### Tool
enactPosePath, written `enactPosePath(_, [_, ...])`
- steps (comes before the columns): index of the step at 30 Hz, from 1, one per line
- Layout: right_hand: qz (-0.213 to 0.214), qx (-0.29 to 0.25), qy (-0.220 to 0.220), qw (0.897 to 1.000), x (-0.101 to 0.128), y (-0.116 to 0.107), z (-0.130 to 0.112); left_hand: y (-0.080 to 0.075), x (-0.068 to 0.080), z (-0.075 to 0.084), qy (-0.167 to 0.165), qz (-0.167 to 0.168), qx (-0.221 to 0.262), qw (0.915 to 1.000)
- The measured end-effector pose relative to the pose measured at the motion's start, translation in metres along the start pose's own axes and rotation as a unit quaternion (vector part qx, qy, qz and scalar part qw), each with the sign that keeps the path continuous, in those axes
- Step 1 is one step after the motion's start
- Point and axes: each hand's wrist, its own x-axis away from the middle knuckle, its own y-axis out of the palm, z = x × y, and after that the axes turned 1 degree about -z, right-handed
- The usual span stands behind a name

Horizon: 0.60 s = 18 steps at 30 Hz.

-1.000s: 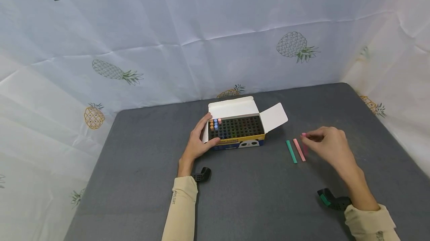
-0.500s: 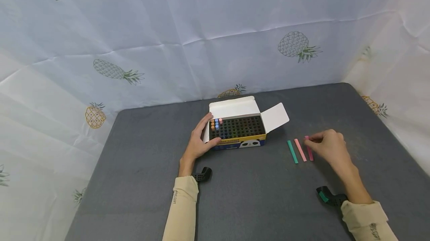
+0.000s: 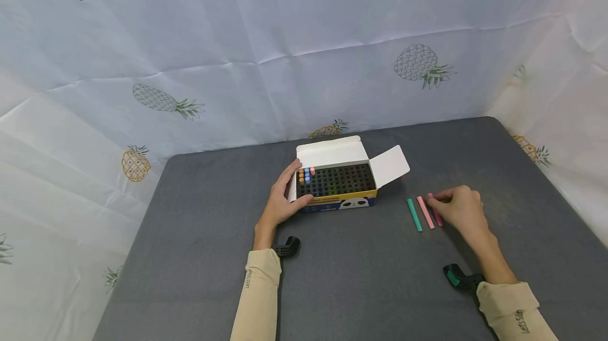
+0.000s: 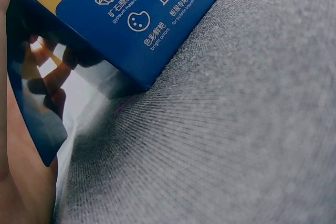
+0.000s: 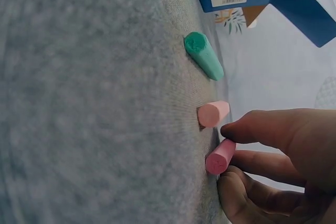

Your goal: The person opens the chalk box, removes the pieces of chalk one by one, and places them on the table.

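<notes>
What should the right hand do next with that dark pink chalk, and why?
Probably let go and draw back. The right hand pinches the dark pink chalk, which already seems to lie on the grey cloth beside the light pink chalk and green chalk.

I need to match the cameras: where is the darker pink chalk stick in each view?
Head: darker pink chalk lies right of centre on the grey mat, rightmost of three sticks, pinched by the right hand.
Left wrist: not in it.
Right wrist: its end shows at lower right, between the fingertips.
Shared landmark: the green chalk, two sticks over.
</notes>
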Motion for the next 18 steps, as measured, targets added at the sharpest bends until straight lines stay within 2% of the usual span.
enactPosePath(18, [0.004,0.006,0.006,1.000,0.0008,0.0017,0.0003,-0.0003,-0.0002,0.0030,-0.001,-0.003,-0.006,1.0000])
